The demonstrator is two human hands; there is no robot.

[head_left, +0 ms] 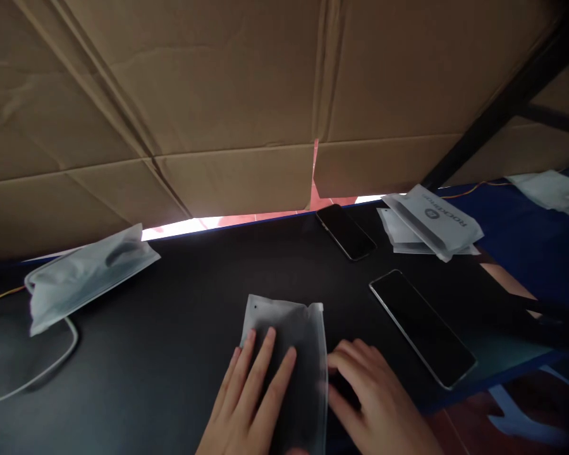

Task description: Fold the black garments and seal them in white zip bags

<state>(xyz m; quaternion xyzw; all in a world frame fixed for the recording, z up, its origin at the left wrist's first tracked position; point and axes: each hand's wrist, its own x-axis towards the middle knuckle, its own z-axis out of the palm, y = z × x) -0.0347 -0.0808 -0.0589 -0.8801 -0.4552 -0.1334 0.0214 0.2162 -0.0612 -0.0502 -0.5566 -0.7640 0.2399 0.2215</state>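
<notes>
A frosted, see-through zip pouch (pixel 306 335) lies on the black tabletop in front of me, with its zip strip along the right edge. My left hand (pixel 249 395) rests flat on the pouch, fingers stretched out and spread. At the zip edge, my right hand (pixel 372 395) is curled, its thumb and index finger pinching the pouch's side. The lower end of the pouch runs out of view. To the right of my right hand lies a large phone (pixel 424 328), screen up and dark. A smaller dark phone (pixel 346 232) sits farther back.
Several printed frosted pouches (pixel 439 218) are piled at the back right. Another filled pouch (pixel 92 275) lies at the left, near a white cable (pixel 52 373). Cardboard (pixel 227 82) stands upright along the far edge of the black tabletop (pixel 171 354). A dark bar (pixel 483 136) slants across the right.
</notes>
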